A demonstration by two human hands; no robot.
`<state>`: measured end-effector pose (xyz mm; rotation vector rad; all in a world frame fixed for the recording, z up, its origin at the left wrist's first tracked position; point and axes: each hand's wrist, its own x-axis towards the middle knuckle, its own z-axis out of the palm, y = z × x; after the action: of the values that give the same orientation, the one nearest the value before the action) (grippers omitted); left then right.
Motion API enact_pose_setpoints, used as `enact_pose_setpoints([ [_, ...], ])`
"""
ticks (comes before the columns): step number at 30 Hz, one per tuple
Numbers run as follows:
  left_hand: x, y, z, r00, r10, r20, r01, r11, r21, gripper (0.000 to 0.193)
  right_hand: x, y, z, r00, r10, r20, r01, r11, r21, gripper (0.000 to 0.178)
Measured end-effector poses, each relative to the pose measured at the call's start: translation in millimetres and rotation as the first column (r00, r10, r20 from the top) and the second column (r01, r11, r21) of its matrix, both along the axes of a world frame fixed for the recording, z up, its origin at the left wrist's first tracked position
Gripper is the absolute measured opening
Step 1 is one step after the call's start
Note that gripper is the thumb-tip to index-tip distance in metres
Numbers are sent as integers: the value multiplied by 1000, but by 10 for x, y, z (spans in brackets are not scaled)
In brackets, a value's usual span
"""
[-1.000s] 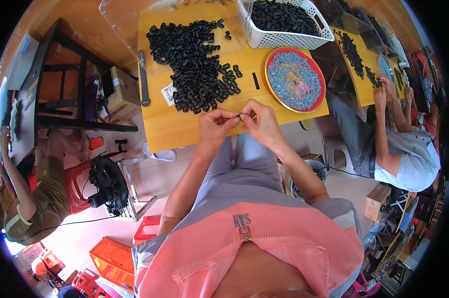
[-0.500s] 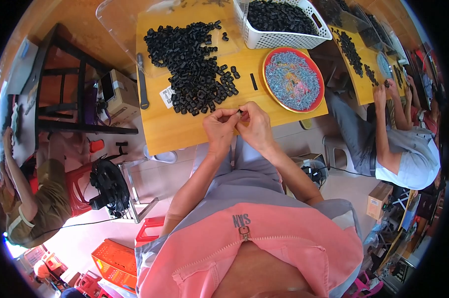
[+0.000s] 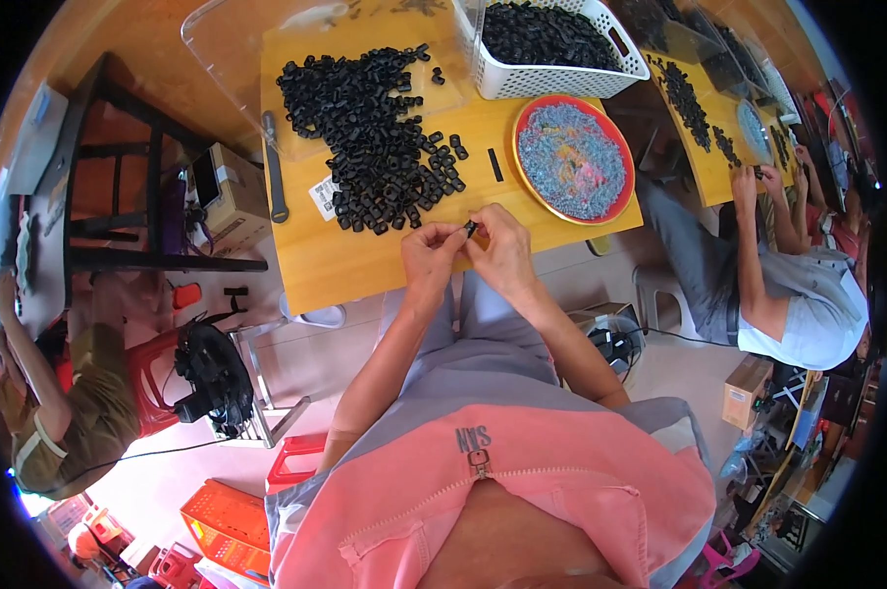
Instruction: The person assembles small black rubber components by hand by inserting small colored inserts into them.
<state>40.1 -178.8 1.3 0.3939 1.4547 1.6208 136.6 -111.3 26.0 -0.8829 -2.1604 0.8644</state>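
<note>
Near the table's front edge, both my hands meet with fingertips pinched round a small black plastic piece [image 3: 471, 229]. My left hand [image 3: 430, 259] grips it from the left. My right hand [image 3: 502, 246] holds it from the right, and the fingers cover much of it. Beyond them spreads a pile of similar black plastic pieces [image 3: 365, 137]. To the right, a red plate [image 3: 627, 187] with a yellow edge carries many tiny silvery-blue metal pieces [image 3: 573, 147], too small to name. Between pile and plate lies a thin black strip [image 3: 495, 165].
A white perforated basket [image 3: 522, 82] full of black pieces stands at the back right of the yellow table [image 3: 336, 272]. A dark flat bar [image 3: 275, 172] lies along the left edge, beside a white label [image 3: 322, 196]. A co-worker [image 3: 797, 294] sits at right.
The view has shifted slightly. More of the black piece shows between my fingertips, and my right fingers have moved a little on it. Both hands keep their hold.
</note>
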Motion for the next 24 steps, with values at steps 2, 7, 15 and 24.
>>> enact_pose_setpoints([
  [2,-5,6,-15,1000,-5,7,5,1000,-4,7,-4,2,-24,1000,1,19,-1,1000,14,23],
  [7,-1,42,-27,1000,-2,16,2,1000,-10,9,2,34,-66,1000,12,29,-13,1000,29,23],
  [15,-92,-74,-27,993,-69,96,70,997,-13,19,-17,954,534,969,-197,-150,235,923,305,26],
  [24,-75,-64,-116,995,-71,72,70,997,10,13,-334,1930,575,965,-171,-198,214,953,216,25],
])
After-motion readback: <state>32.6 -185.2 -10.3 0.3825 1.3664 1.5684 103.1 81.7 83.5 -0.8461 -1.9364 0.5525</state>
